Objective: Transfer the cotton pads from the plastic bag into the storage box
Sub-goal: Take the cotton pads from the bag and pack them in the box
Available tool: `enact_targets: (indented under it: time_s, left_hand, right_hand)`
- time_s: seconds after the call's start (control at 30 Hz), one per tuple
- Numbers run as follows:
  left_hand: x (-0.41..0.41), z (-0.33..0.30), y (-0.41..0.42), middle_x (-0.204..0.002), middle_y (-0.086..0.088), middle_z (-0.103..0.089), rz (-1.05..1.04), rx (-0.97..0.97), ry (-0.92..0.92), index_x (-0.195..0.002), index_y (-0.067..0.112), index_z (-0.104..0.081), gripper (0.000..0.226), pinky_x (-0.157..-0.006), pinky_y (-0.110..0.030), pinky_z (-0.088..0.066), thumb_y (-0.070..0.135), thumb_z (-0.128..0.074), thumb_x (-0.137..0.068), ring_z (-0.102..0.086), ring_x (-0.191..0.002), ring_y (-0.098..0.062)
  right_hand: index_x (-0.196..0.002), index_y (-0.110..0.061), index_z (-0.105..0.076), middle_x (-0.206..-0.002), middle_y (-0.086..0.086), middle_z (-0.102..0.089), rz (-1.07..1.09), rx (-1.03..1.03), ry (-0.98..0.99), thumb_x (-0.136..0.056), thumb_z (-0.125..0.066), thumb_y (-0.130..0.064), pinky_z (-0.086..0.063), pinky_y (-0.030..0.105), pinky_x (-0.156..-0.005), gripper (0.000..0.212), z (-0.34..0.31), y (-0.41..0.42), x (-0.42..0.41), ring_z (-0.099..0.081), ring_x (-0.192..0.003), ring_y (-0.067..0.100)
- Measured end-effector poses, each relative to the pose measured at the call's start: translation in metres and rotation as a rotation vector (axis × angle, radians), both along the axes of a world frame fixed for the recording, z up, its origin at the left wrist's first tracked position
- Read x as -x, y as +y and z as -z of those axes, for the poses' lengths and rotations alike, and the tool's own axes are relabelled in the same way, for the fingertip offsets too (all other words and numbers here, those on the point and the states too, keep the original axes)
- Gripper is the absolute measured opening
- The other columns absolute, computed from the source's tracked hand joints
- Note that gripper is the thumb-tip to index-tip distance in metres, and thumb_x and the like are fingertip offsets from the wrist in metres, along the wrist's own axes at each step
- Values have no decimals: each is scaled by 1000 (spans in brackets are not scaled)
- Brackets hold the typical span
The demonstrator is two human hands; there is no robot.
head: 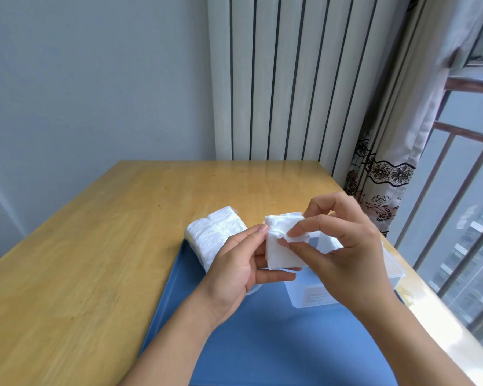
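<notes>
A small stack of white cotton pads (282,249) is held in the air above the blue mat. My left hand (243,263) grips the stack from the left, thumb on top and fingers underneath. My right hand (343,246) pinches the top pad's crumpled edge between thumb and forefinger. The clear plastic bag (215,235), still full of white pads, lies on the table just left of my left hand. The translucent storage box (318,293) stands on the mat under my right hand, which hides most of it.
A blue mat (262,330) covers the near right part of the wooden table (95,246). A white radiator (276,79) stands behind the table. A patterned curtain (388,162) and a window with railings are at the right.
</notes>
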State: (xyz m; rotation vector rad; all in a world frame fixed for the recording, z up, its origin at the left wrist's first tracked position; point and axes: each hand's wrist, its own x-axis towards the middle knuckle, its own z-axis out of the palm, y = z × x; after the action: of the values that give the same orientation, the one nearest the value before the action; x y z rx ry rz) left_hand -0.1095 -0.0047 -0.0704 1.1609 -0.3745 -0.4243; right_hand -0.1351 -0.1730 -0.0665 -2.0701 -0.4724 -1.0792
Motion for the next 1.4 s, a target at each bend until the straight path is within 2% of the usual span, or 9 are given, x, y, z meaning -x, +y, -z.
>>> enact_targets:
  time_s: [0.17, 0.33, 0.43, 0.67, 0.83, 1.03, 1.17, 1.27, 1.4]
  left_hand:
    - [0, 1, 0, -97, -14, -77, 11, -14, 2, -113, 8, -70, 39, -68, -31, -60, 24, -35, -107, -75, -86, -29]
    - [-1, 2, -1, -96, -12, -76, 18, -13, 1, -115, 9, -70, 38, -68, -31, -60, 20, -35, -107, -75, -86, -28]
    - [-1, 3, -1, -98, -10, -76, 21, -4, -2, -114, 12, -72, 37, -70, -32, -60, 18, -36, -107, -75, -89, -28]
    - [-3, 4, 0, -107, -12, -75, 47, 10, -4, -121, 11, -70, 32, -75, -32, -60, 21, -43, -105, -74, -96, -30]
    - [-4, 5, -1, -105, -9, -76, 29, 23, -3, -121, 13, -67, 31, -75, -31, -61, 17, -41, -105, -75, -95, -29]
    - [-3, 7, -2, -113, -6, -76, 22, 4, -22, -121, 19, -68, 31, -81, -30, -59, 19, -41, -106, -74, -104, -26]
    - [-4, 7, -2, -113, -5, -76, 7, -15, -38, -118, 21, -70, 31, -79, -30, -60, 20, -42, -105, -75, -101, -25]
    - [-4, 9, -3, -110, -7, -76, 6, -18, -37, -113, 20, -71, 29, -78, -31, -61, 28, -46, -101, -75, -98, -28]
    - [-4, 8, -1, -114, -12, -75, 34, -31, -77, -113, 20, -74, 36, -80, -32, -61, 44, -62, -89, -74, -101, -30]
  right_hand:
    - [-75, -14, -74, -86, -6, -63, 0, 55, -18, -74, -81, -12, -43, 21, -76, 8, -2, 1, 1, -58, -84, 24]
    - [-82, -16, -71, -83, -12, -66, -19, 58, 53, -77, -79, -12, -37, 12, -74, 10, -1, 0, 1, -56, -85, 14]
    - [-87, -18, -75, -83, -6, -65, -15, 66, 63, -81, -78, -18, -40, 18, -74, 7, 0, -1, 0, -57, -84, 17]
    - [-87, -24, -72, -85, -14, -64, -48, -8, 196, -84, -72, -31, -37, 16, -70, 7, 1, -2, -1, -57, -86, 14]
    - [-81, -30, -66, -87, -15, -68, -23, -116, 246, -82, -71, -29, -35, 14, -62, 4, -1, 0, 1, -53, -75, 3]
    - [-82, -29, -74, -74, -5, -70, -96, -215, 301, -81, -82, -20, -39, 20, -53, 12, -2, -3, -1, -44, -59, 6]
    - [-82, -24, -79, -67, 1, -66, -115, -278, 378, -79, -86, -13, -38, 25, -44, 13, 0, -7, -5, -41, -55, 12]
    - [-83, -22, -80, -65, -4, -66, -131, -323, 427, -78, -86, -14, -39, 21, -50, 11, 4, -7, -7, -46, -55, 12]
    - [-86, -20, -81, -72, 9, -72, -149, -357, 451, -78, -87, -16, -45, 32, -59, 10, 6, -6, -8, -55, -62, 20]
